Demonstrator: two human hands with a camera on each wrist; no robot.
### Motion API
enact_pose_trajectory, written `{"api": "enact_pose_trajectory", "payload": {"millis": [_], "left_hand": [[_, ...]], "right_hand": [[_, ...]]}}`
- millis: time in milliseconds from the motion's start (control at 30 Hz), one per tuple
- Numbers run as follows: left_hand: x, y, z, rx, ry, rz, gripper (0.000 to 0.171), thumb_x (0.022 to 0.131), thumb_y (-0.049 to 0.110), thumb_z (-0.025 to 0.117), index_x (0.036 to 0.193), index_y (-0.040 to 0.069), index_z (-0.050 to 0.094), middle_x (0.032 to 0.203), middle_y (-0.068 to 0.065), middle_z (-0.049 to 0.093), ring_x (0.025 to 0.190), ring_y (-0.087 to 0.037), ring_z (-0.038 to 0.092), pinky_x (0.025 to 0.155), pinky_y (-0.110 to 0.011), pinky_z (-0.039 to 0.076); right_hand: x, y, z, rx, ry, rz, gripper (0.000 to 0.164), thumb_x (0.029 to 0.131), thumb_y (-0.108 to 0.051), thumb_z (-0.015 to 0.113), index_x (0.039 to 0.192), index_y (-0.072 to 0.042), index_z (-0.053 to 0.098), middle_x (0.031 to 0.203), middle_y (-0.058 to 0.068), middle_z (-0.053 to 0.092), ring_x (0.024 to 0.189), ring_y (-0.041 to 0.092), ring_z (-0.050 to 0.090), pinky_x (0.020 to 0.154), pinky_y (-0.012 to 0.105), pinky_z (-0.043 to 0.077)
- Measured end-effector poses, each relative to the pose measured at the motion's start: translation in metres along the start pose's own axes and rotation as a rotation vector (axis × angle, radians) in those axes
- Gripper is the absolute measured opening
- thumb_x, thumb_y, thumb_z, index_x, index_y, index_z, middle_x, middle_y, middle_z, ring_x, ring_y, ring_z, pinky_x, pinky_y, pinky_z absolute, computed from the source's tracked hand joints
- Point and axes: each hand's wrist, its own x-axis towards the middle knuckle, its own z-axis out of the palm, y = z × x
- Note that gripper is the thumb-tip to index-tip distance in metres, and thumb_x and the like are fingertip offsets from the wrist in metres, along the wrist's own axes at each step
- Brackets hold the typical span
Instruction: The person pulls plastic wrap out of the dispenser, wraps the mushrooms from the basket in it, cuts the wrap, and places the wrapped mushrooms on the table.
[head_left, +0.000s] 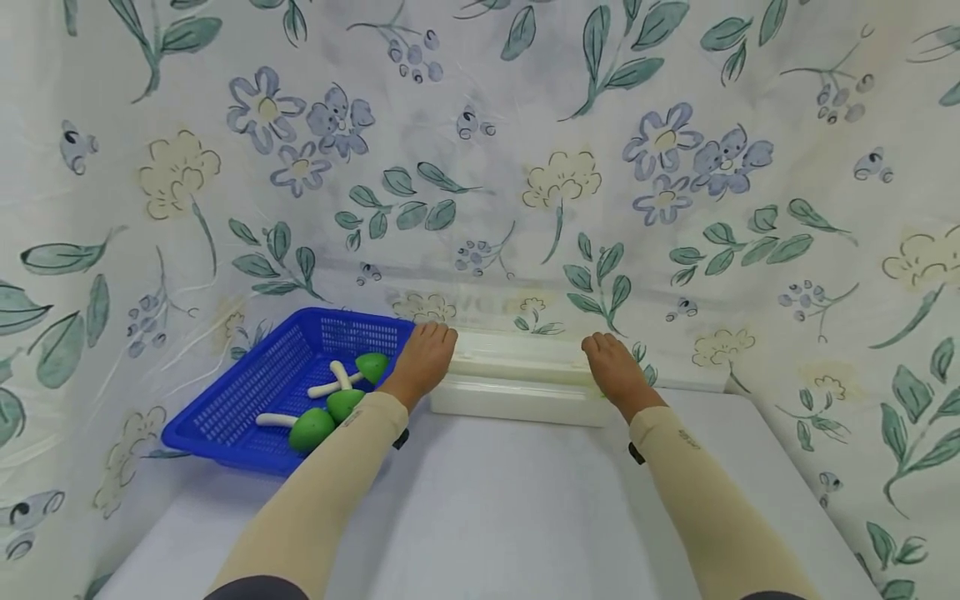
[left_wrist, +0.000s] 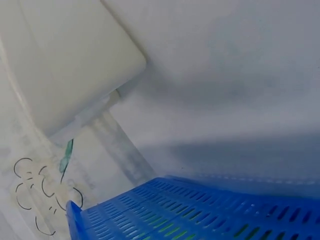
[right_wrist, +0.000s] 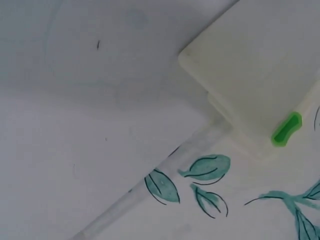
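In the head view a long white plastic box stands across the far part of the white table. My left hand grips its left end, fingers curled over the upper edge. The right hand holds the opposite end in the same way. Both wrist views show the box's smooth, rounded corners but neither hand. A small green clip sits on the box's right end. Just left of my left hand is a blue plastic basket with three green-capped, white-stemmed toy mushrooms inside.
The basket's slotted wall comes close beside the left end of the box. Behind the box rises a floral-patterned sheet, which also runs along both sides of the white table.
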Motion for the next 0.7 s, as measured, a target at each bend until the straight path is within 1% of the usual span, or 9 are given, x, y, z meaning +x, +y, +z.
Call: {"api": "enact_pose_trajectory", "payload": {"millis": [100, 200, 300, 367, 433, 500, 600, 633, 700], "left_hand": [[0.003, -0.001, -0.004, 0.017, 0.012, -0.016, 0.011, 0.093, 0.001, 0.056, 0.103, -0.001, 0.055, 0.094, -0.013, 0.056, 0.09, -0.029, 0.051, 0.084, -0.041, 0.041], [0.006, -0.002, -0.008, 0.021, 0.024, -0.038, 0.011, 0.093, 0.001, 0.055, 0.103, 0.0, 0.053, 0.094, -0.013, 0.055, 0.09, -0.029, 0.049, 0.084, -0.04, 0.039], [0.009, -0.002, -0.012, -0.002, 0.045, -0.048, 0.013, 0.093, 0.001, 0.054, 0.106, -0.001, 0.053, 0.096, -0.014, 0.055, 0.093, -0.029, 0.049, 0.087, -0.041, 0.039], [0.011, -0.002, -0.015, -0.023, 0.063, -0.047, 0.015, 0.092, 0.0, 0.055, 0.107, -0.001, 0.054, 0.097, -0.014, 0.055, 0.095, -0.03, 0.05, 0.088, -0.041, 0.04], [0.013, -0.002, -0.017, -0.03, 0.075, -0.042, 0.016, 0.092, 0.0, 0.056, 0.108, -0.001, 0.054, 0.098, -0.014, 0.056, 0.096, -0.03, 0.051, 0.089, -0.042, 0.04], [0.014, -0.002, -0.019, -0.026, 0.081, -0.037, 0.016, 0.092, 0.0, 0.056, 0.108, -0.001, 0.054, 0.098, -0.014, 0.056, 0.096, -0.03, 0.051, 0.088, -0.041, 0.04], [0.014, -0.004, -0.02, -0.004, 0.093, -0.031, 0.016, 0.092, 0.002, 0.057, 0.107, 0.0, 0.055, 0.098, -0.013, 0.056, 0.096, -0.03, 0.052, 0.087, -0.041, 0.041], [0.014, -0.005, -0.021, 0.002, 0.098, -0.03, 0.016, 0.091, 0.002, 0.058, 0.107, 0.0, 0.055, 0.098, -0.013, 0.057, 0.096, -0.03, 0.052, 0.087, -0.041, 0.041], [0.014, -0.006, -0.023, 0.01, 0.116, -0.028, 0.017, 0.09, 0.002, 0.059, 0.106, 0.0, 0.055, 0.097, -0.013, 0.057, 0.096, -0.03, 0.053, 0.086, -0.042, 0.041]], "right_hand": [[0.001, 0.003, -0.003, -0.051, 0.044, -0.05, 0.027, 0.085, 0.016, 0.063, 0.103, 0.004, 0.046, 0.091, 0.014, 0.048, 0.078, 0.026, 0.045, 0.072, 0.036, 0.044], [0.003, 0.003, -0.007, -0.135, 0.051, -0.046, 0.026, 0.088, 0.012, 0.063, 0.103, 0.004, 0.045, 0.088, 0.015, 0.045, 0.073, 0.025, 0.039, 0.067, 0.036, 0.041], [0.005, 0.001, -0.011, -0.198, 0.026, 0.028, 0.023, 0.091, 0.006, 0.062, 0.101, 0.003, 0.041, 0.086, 0.014, 0.04, 0.073, 0.025, 0.036, 0.065, 0.036, 0.039], [0.006, -0.002, -0.013, -0.213, 0.007, 0.084, 0.021, 0.093, 0.003, 0.06, 0.099, 0.002, 0.04, 0.086, 0.014, 0.038, 0.074, 0.026, 0.035, 0.065, 0.037, 0.039], [0.008, -0.004, -0.014, -0.22, -0.001, 0.121, 0.019, 0.096, 0.001, 0.058, 0.096, 0.001, 0.038, 0.085, 0.013, 0.037, 0.074, 0.027, 0.035, 0.065, 0.038, 0.038], [0.009, -0.005, -0.014, -0.227, 0.005, 0.137, 0.018, 0.098, -0.001, 0.054, 0.094, 0.001, 0.037, 0.083, 0.013, 0.035, 0.073, 0.027, 0.034, 0.065, 0.037, 0.036], [0.011, -0.005, -0.015, -0.235, 0.071, 0.124, 0.012, 0.102, -0.002, 0.045, 0.093, 0.002, 0.038, 0.081, 0.013, 0.035, 0.071, 0.027, 0.034, 0.062, 0.037, 0.034], [0.012, -0.005, -0.016, -0.239, 0.099, 0.114, 0.012, 0.104, -0.003, 0.039, 0.093, 0.002, 0.038, 0.08, 0.013, 0.035, 0.07, 0.027, 0.034, 0.061, 0.037, 0.034], [0.014, -0.003, -0.017, -0.249, 0.164, 0.09, 0.021, 0.106, -0.006, 0.027, 0.092, 0.003, 0.039, 0.079, 0.014, 0.037, 0.068, 0.028, 0.035, 0.06, 0.038, 0.034]]}}
